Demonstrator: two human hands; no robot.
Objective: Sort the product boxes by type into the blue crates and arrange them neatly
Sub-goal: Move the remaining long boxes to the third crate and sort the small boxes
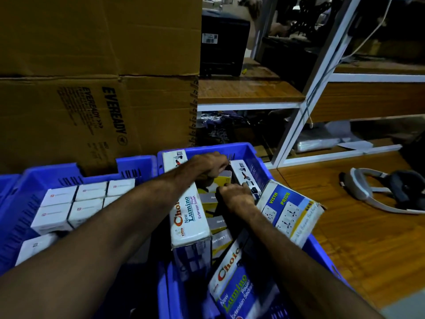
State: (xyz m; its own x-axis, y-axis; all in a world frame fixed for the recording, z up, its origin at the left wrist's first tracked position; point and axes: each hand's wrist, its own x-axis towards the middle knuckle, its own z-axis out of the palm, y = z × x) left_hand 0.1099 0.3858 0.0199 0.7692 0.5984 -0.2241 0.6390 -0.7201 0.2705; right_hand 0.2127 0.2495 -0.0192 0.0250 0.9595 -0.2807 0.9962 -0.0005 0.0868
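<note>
Two blue crates stand side by side. The left crate (43,178) holds neat rows of small white boxes (76,203). The right crate (241,149) holds mixed boxes: white Choice Lumino extension-socket boxes (188,217), one more (232,284) tilted at the near end, and grey-and-yellow boxes (217,223) between them. A blue Vista Pride box (292,211) leans on the right rim. My left hand (210,165) reaches deep into the right crate, fingers curled on a yellow-and-grey box (224,179). My right hand (234,196) grips a white box (245,174) standing on end at the far right.
Large Eveready cardboard cartons (99,88) are stacked right behind the crates. A wooden floor (358,238) lies to the right with a white-and-black headset (386,192) on it. White-framed shelving (299,107) with wooden boards stands behind.
</note>
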